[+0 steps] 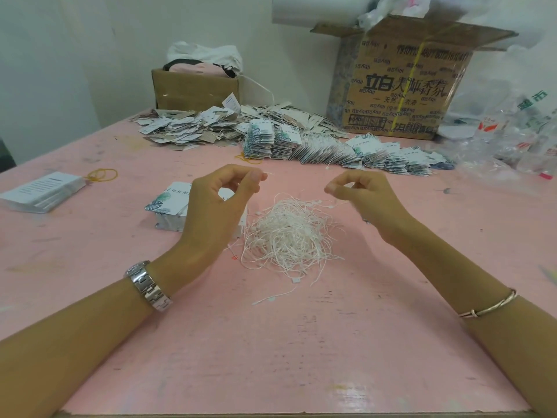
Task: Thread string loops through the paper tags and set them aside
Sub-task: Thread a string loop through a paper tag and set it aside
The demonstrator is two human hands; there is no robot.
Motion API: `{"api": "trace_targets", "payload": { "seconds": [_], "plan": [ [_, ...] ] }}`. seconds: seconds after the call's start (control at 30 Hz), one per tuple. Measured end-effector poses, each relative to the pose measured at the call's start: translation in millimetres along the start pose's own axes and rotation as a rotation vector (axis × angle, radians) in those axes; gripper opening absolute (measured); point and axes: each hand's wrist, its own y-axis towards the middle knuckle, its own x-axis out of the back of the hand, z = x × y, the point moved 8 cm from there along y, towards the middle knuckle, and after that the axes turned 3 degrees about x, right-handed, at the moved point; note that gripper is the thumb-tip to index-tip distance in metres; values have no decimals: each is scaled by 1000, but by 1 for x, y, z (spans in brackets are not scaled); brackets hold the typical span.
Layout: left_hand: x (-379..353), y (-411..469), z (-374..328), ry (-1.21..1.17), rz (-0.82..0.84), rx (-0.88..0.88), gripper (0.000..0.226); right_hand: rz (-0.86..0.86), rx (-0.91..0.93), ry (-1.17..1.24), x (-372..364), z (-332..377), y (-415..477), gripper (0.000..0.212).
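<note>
The string pile (289,233) lies tangled on the pink table (271,342). Above it, the left hand (223,203) pinches a thin white string end (269,175) between thumb and forefinger. The right hand (358,196), fingers curled, pinches a strand (342,203); whether both belong to one loop cannot be told. Unthreaded paper tags (168,203) sit stacked just left of the pile, and threaded tags (331,149) lie in rows beyond it. A pull could drag snarled neighbours up, or the fine end could slip from the pinch.

Scuffed pink table (271,342), plain white walls (75,40), even indoor light
</note>
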Motion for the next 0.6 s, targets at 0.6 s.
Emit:
{"api": "trace_targets", "payload": {
  "seconds": [0.6],
  "plan": [
    [-21, -13, -9, 82, 184, 3, 12, 241, 280, 19, -52, 45, -33, 24]
  ]
}}
